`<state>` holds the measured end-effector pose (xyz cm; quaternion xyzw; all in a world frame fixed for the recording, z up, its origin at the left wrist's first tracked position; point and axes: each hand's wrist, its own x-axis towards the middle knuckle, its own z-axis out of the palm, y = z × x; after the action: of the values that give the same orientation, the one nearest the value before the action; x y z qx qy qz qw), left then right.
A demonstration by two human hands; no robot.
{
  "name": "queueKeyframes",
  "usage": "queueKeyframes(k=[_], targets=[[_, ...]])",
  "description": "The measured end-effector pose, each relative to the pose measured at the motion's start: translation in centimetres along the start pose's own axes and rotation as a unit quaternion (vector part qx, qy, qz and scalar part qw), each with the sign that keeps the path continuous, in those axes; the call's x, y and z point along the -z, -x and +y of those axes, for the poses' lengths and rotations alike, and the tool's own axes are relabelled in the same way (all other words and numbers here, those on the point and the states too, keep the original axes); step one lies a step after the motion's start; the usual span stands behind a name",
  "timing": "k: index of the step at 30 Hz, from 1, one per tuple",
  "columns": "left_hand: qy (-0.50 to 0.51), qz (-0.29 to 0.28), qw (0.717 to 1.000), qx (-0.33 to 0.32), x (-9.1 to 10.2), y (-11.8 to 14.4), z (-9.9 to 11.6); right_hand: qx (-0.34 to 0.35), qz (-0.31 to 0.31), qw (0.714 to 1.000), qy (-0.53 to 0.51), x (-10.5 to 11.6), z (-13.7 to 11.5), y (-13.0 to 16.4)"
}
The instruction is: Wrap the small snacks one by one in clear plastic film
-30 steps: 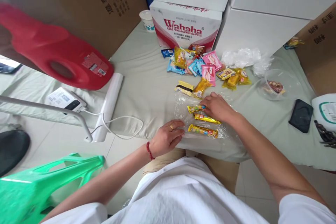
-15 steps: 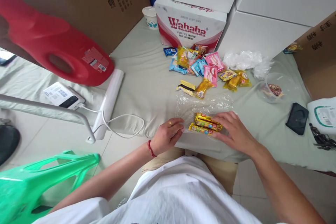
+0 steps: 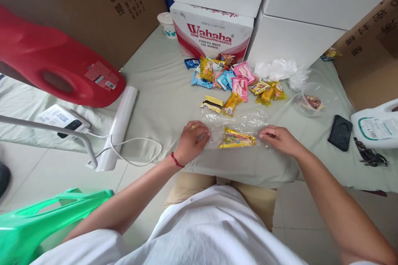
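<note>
A clear plastic bag lies flat near the front edge of the grey-green covered table. Yellow-wrapped snack bars sit bunched together on it. My left hand pinches the bag's left edge. At the opposite side, my right hand pinches the right edge. Both hands flank the bars without touching them.
A pile of mixed snack packets lies behind the bag, before a Wahaha carton. Crumpled plastic, a clear bowl, a black wallet and a white jug are right. A red jug, white roll and cable are left.
My right hand pushed the spread-out snack bars into one bunch, then moved off them to the bag's right edge. My left hand stayed at the left edge.
</note>
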<state>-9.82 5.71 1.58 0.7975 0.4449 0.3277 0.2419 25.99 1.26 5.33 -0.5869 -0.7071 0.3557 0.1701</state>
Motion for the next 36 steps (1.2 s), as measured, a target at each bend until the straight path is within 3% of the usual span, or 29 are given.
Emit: queueKeyframes(k=[4, 6, 9, 11, 12, 13, 15, 17, 21, 23, 26, 29, 32, 36], targets=[[-0.07, -0.053, 0.992, 0.094, -1.6, -2.9, -1.7, -0.109, -0.045, 0.993, -0.028, -0.4, 1.3, -3.1], [-0.101, -0.032, 0.986, 0.128, -1.7, -3.9, -2.1, -0.129, -0.055, 0.99, -0.007, -0.7, 1.5, -3.8], [-0.138, 0.11, 0.975, 0.132, -0.3, -4.2, -1.0, -0.132, -0.063, 0.989, 0.02, -0.6, 1.5, -4.3], [-0.163, 0.206, 0.961, 0.083, 1.0, -3.9, 0.8, -0.124, -0.081, 0.989, 0.031, -0.5, 1.3, -4.5], [-0.169, 0.226, 0.958, 0.041, 1.4, -3.7, 1.9, -0.12, -0.088, 0.988, 0.036, -0.5, 1.2, -4.6], [-0.167, 0.209, 0.963, -0.023, 1.5, -3.5, 3.1, -0.116, -0.093, 0.988, 0.041, -0.5, 1.0, -4.8], [-0.153, 0.089, 0.97, -0.169, 0.7, -3.3, 5.0, -0.111, -0.095, 0.988, 0.055, -0.6, 0.9, -5.0], [-0.163, -0.028, 0.954, -0.251, -1.3, -3.4, 6.1, -0.108, -0.103, 0.986, 0.07, -0.6, 0.8, -5.3], [-0.241, -0.125, 0.946, -0.177, -5.6, -3.5, 6.5, -0.118, -0.135, 0.97, 0.162, 1.7, 1.2, -6.1], [-0.264, -0.129, 0.944, -0.148, -6.6, -2.9, 6.5, -0.106, -0.104, 0.963, 0.223, 3.4, 1.1, -7.2], [-0.277, -0.101, 0.945, -0.145, -6.9, -1.7, 6.8, 0.003, -0.013, 0.961, 0.277, 4.5, -0.1, -9.9], [-0.282, -0.07, 0.947, -0.134, -6.8, -1.0, 6.8, 0.096, -0.011, 0.947, 0.305, 2.7, -1.9, -12.7], [-0.28, -0.049, 0.949, -0.133, -7.0, -0.8, 6.3, 0.111, -0.047, 0.946, 0.301, 0.5, -2.8, -13.9], [-0.275, -0.036, 0.949, -0.149, -7.2, -0.7, 5.8, 0.207, 0.04, 0.947, 0.241, 0.7, -2.8, -11.6]])
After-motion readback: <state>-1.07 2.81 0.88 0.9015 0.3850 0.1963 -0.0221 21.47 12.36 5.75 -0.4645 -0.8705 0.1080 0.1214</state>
